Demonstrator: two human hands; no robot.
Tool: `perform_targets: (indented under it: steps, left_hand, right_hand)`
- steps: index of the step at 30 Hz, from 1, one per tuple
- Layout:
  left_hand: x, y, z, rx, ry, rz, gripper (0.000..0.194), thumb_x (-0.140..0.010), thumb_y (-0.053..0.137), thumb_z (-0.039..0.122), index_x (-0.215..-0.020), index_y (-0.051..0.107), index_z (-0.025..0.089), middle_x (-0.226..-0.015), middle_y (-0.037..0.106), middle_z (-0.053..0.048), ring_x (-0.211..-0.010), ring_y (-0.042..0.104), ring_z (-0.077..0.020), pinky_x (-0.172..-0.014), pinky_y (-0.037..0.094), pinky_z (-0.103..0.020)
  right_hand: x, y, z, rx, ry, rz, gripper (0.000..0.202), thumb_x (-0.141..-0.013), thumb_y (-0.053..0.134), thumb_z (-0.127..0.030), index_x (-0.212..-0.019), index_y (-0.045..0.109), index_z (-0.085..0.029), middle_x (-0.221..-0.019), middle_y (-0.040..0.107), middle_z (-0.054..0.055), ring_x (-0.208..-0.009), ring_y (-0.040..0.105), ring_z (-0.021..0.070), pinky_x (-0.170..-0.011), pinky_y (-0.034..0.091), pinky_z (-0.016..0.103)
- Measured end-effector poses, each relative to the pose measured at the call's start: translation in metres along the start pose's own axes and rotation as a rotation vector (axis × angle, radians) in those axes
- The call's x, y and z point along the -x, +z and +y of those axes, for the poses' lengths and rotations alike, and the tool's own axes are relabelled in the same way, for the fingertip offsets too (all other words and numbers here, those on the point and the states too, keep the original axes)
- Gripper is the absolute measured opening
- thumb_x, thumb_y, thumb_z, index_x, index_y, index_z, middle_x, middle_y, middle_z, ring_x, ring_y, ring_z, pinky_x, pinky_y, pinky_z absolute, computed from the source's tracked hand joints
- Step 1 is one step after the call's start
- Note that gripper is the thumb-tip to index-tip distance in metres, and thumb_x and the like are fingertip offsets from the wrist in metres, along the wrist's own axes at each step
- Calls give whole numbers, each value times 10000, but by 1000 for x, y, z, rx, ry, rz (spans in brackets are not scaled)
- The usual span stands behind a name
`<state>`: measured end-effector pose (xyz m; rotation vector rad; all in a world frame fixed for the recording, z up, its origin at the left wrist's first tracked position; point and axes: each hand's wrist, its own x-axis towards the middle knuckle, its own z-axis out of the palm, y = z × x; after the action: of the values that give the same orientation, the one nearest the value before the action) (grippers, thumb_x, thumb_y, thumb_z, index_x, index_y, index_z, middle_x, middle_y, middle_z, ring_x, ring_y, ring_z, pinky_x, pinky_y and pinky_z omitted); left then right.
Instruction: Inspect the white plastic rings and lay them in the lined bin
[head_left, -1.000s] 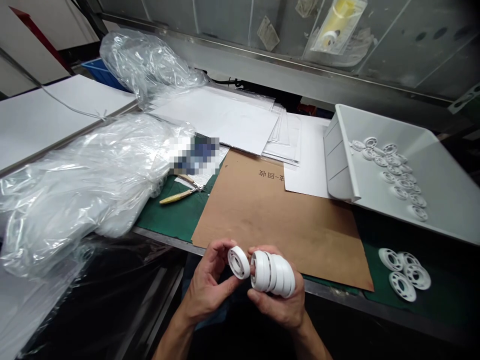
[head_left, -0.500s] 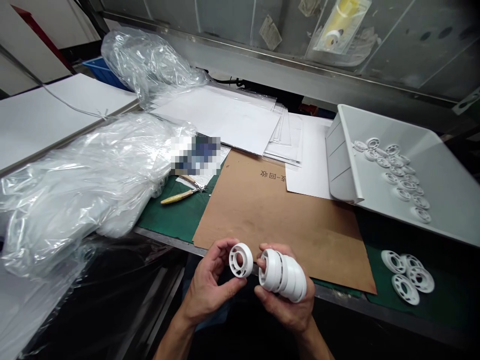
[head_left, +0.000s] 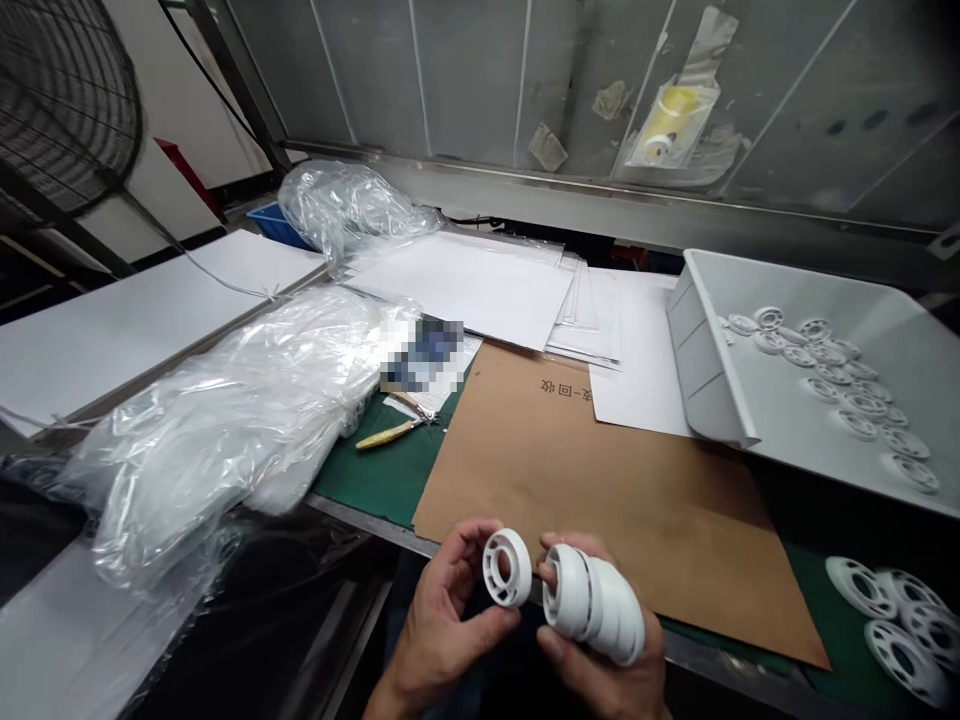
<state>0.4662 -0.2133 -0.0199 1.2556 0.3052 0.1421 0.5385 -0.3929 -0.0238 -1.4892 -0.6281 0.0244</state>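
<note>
Between the thumb and fingers of my left hand (head_left: 450,615) is a single white plastic ring (head_left: 507,567), its slotted face turned toward me. My right hand (head_left: 611,665) is wrapped round a stack of white plastic rings (head_left: 596,603), several pressed face to face, with one finger poking into the near end's hole. A small gap parts the single ring from the stack. Both hands are above the table's front edge, by the brown cardboard (head_left: 600,510). Part of my right palm is hidden behind the stack.
A grey bin (head_left: 712,350) at the right holds several white rings; more rings (head_left: 900,655) lie on the green mat in front of it. Yellow-handled nippers (head_left: 386,435) rest left of the cardboard. Plastic bags (head_left: 247,390) and white sheets (head_left: 480,285) lie behind.
The view has tilted up and turned left, so my hands and the table appear lower and further right. My grip on the single ring and the stack looks the same.
</note>
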Motion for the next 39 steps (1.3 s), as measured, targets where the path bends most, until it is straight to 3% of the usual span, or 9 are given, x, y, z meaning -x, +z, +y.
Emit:
perform_targets:
  steps: [5, 12, 21, 26, 33, 39]
  left_hand:
    - [-2, 0, 1, 35, -56, 15, 624, -741, 940, 327, -1274, 626, 243, -1206, 753, -114, -961, 731, -204, -866, 575, -255]
    - [-2, 1, 4, -10, -35, -17, 583, -759, 926, 301, -1263, 635, 281, -1159, 768, -65, -995, 735, -194, -849, 576, -212]
    - [-3, 1, 1, -59, -106, -48, 554, -799, 883, 249, -1276, 603, 276, -1235, 740, -61, -1111, 732, -216, -944, 578, -242]
    - [-4, 4, 7, -18, -147, -84, 552, -798, 892, 353, -1264, 612, 255, -1220, 756, -69, -1114, 734, -222, -956, 580, -252]
    - [-4, 8, 14, -15, -236, 44, 576, -760, 897, 489, -1179, 625, 200, -1146, 771, -84, -1050, 729, -214, -924, 584, -253]
    - [-3, 15, 26, -74, -220, 150, 467, -792, 854, 368, -1139, 586, 206, -1085, 756, -57, -1028, 731, -205, -942, 582, -276]
  right_hand:
    - [-7, -4, -9, -61, 16, -44, 424, -843, 834, -230, -1259, 768, -279, -1312, 690, 110, -1078, 738, 273, -912, 651, 357]
    - [-7, -5, -8, -90, 35, -85, 535, -816, 858, -207, -1322, 739, -334, -1349, 654, 87, -1122, 707, 273, -941, 629, 369]
    - [-9, -3, -12, -86, 84, -55, 500, -779, 881, -199, -1250, 772, -327, -1267, 696, 83, -1093, 724, 285, -936, 637, 384]
    - [-10, -4, -11, -135, 172, -55, 448, -786, 880, -210, -1215, 789, -303, -1260, 702, 81, -1086, 729, 275, -940, 632, 365]
    - [-11, -6, -7, -117, 232, -68, 432, -783, 872, -176, -1189, 795, -303, -1251, 720, 52, -1090, 732, 232, -958, 605, 282]
    - [-9, -2, -5, -98, 288, -94, 409, -792, 870, -192, -1182, 799, -295, -1225, 736, 60, -1074, 735, 232, -944, 608, 282]
